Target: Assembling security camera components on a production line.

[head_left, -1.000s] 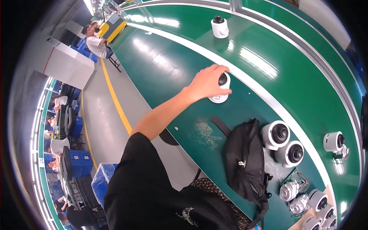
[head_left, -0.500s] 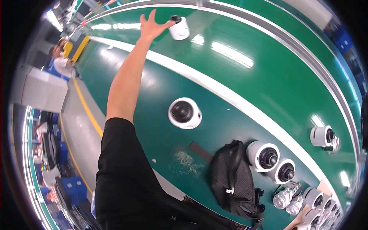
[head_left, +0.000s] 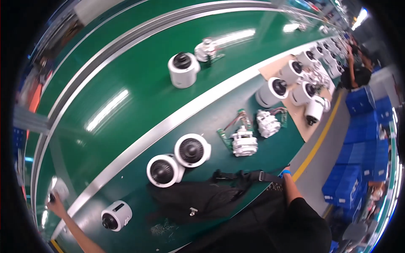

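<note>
At the far left, my left hand (head_left: 55, 205) is at a white cylindrical dome camera (head_left: 60, 188) with a black lens part, on the green belt. Both are smeared, so I cannot make out whether the fingers close on it. My right hand (head_left: 286, 169), below a blue wristband, is at the table's edge by the strap (head_left: 263, 176) of a black bag (head_left: 190, 204); its fingers are mostly hidden. Between my arms, another white dome camera (head_left: 117, 215) lies tilted on the table, its black lens facing left. Two more dome cameras (head_left: 192, 150) stand beside the bag.
White inner modules (head_left: 244, 142) with green circuit boards lie right of the bag. Several dome cameras (head_left: 272, 92) crowd a tan board (head_left: 298, 121). Another dome camera (head_left: 183, 72) stands on the belt. Blue bins (head_left: 354, 152) are stacked on the floor, and a person (head_left: 358, 69) works at far right.
The view has swung to the right, bringing my right arm and more dome cameras in. My left hand, spread beside the dome camera on the belt before, now overlaps it at far left.
</note>
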The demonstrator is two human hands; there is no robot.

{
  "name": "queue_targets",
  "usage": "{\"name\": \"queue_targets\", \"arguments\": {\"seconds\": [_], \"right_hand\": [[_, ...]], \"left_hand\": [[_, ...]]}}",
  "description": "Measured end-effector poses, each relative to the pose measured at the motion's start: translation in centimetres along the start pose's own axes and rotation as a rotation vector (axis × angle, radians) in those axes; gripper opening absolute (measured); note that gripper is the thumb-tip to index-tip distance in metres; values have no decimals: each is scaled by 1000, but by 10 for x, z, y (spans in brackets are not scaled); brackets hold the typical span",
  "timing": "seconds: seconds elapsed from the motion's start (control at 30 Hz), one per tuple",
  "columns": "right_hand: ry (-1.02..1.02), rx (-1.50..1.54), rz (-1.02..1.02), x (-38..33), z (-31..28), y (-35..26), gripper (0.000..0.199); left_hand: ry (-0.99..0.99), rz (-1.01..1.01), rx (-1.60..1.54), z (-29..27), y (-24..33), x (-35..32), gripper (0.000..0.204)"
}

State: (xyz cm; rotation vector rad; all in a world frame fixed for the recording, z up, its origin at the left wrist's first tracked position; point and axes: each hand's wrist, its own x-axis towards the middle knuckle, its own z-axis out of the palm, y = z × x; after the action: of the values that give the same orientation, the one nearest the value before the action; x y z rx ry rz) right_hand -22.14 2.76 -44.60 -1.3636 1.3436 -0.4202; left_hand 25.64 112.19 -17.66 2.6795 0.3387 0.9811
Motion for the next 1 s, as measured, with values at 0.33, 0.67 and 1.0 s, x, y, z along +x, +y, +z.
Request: {"name": "queue_targets", "arguments": {"seconds": [0.33,0.67,1.0], "right_hand": [[-50,-314,232,107,3,110,18],[-149,-243,-370,53,54,37,24],[-162,-683,-465,-21,51,-38,22]], "left_hand": [[-229,-372,-9,-144,165,-228,73],[-329,249,-130,-172,485,-123,64],[-810,552,-10,112,704,-83,75]]}}
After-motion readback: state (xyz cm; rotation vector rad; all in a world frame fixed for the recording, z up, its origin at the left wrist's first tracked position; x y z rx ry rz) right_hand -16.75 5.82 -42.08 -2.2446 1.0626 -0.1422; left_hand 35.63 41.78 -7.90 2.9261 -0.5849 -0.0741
